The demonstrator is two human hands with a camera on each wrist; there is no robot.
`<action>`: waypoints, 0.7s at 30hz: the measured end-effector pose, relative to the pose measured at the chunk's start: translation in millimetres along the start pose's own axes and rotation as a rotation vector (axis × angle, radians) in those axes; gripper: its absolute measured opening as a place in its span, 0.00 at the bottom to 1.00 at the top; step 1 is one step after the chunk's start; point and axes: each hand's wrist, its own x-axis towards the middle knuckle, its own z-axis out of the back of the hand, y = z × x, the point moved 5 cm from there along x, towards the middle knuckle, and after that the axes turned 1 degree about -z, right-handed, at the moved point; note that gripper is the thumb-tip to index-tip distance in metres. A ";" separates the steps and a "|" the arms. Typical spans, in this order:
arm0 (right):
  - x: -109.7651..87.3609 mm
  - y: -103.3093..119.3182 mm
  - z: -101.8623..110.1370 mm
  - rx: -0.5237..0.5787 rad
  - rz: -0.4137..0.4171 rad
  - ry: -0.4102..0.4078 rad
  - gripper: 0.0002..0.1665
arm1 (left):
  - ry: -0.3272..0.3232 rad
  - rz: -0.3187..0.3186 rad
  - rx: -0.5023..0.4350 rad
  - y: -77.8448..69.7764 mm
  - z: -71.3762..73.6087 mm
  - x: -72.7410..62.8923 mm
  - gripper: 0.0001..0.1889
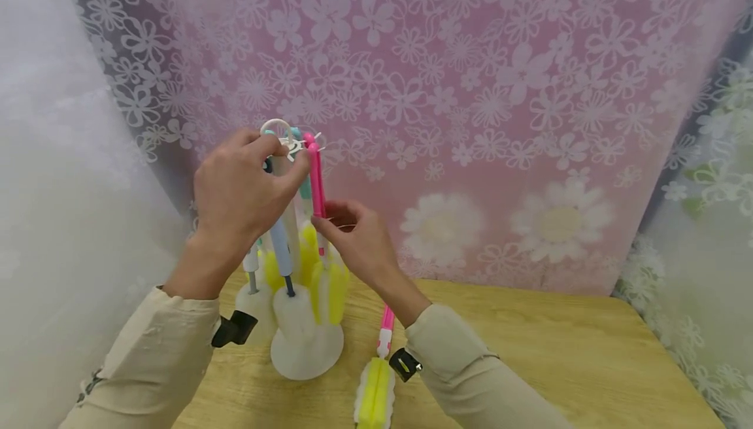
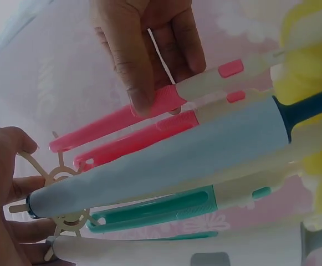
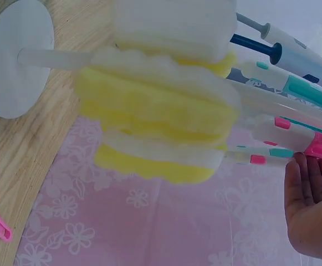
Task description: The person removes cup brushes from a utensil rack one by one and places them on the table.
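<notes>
A white rack stands on the table on a round base, with several sponge-headed brushes hanging from the hooks at its top. My left hand grips the rack's top, fingers around its hooks. Lower down, my right hand pinches the pink handle of a sponge brush between thumb and fingers. That handle's upper end is at a hook, with a second pink handle right beside it. Yellow and white sponge heads hang below. Nearer my left hand are a blue handle and a white handle.
Another pink-handled brush with a yellow sponge head lies on the wooden table, below my right forearm. A pink floral curtain hangs behind the table. Pale patterned sheets flank both sides.
</notes>
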 end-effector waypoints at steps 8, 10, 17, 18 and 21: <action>0.0 1.5 1.6 0.010 0.018 -0.004 0.17 | 0.006 0.016 0.009 -0.1 -0.5 -2.0 0.21; -1.3 2.1 3.9 0.011 0.028 -0.004 0.16 | 0.000 0.009 0.014 -0.3 -0.7 -2.5 0.21; -6.6 4.4 18.2 0.020 0.067 -0.035 0.17 | -0.019 -0.006 0.021 -2.0 -0.7 -2.9 0.19; -7.4 4.7 21.2 0.019 0.074 -0.044 0.16 | -0.022 -0.009 0.021 -2.2 -0.8 -3.0 0.19; -10.2 5.6 32.3 0.006 0.085 -0.075 0.15 | -0.030 -0.016 0.023 -2.1 -1.0 -3.2 0.19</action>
